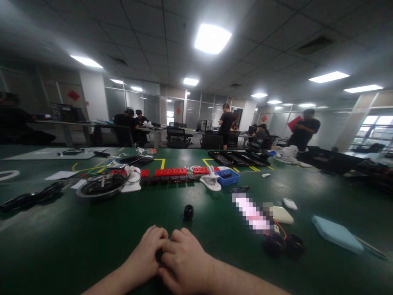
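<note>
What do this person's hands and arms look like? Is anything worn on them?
Both are bare. The left hand and the right hand have no gloves, and no ring shows. The left forearm and the right forearm are uncovered down to the picture's edge, with no sleeve, watch or wristband in view.

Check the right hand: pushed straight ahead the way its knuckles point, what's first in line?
Probably the small black round cap on the green table, just beyond the right hand; depth unclear.

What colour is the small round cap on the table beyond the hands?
The cap is black; the head view shows it.
</note>
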The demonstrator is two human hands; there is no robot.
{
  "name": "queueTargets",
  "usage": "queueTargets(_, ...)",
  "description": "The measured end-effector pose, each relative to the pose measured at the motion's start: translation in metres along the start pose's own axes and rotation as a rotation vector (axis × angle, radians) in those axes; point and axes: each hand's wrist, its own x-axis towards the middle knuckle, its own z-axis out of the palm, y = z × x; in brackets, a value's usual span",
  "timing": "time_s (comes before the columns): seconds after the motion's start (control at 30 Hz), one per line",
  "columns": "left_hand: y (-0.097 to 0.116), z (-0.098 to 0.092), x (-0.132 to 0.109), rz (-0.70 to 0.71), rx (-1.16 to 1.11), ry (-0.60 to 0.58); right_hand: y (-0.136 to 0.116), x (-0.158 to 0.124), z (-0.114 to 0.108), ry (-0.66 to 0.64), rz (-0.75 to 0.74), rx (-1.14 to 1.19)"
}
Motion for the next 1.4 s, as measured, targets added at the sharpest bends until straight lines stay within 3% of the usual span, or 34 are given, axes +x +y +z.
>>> queueTargets(0.37,0.002,-0.005,0.000,-0.009,-0.004,0.011,-0.004,-0.002,0.001,0.012,-0.038,-0.056)
queueTargets(0.8,-0.010,-0.007,0.003,-0.053,0.040,0.076,0.006,-0.004,0.009,0.104,0.209,-0.062)
queueTargets(1.4,-0.013,-0.004,0.003,-0.016,0.091,0.081,0.017,-0.002,0.003,0.044,0.376,-0.091)
